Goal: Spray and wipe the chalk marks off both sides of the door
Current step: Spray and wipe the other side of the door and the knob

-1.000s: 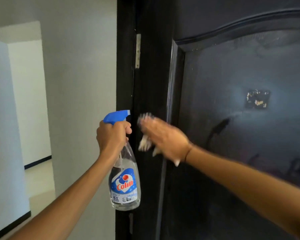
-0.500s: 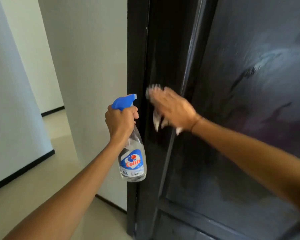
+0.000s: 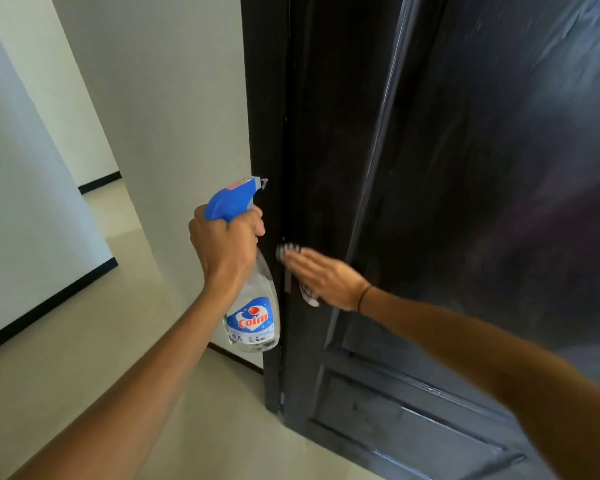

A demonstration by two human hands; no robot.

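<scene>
The person's left hand (image 3: 224, 244) is gripping the neck of the spray bottle (image 3: 252, 306), fingers curled round it below the blue trigger head, just left of the dark door (image 3: 465, 202). The right hand (image 3: 321, 277) is pressing a cloth (image 3: 307, 296) flat against the door's left stile, fingers nearly straight. Only loosely pinned, the cloth could be slipping free, and the nozzle, pointing toward the frame, might be misting the wiping hand.
</scene>
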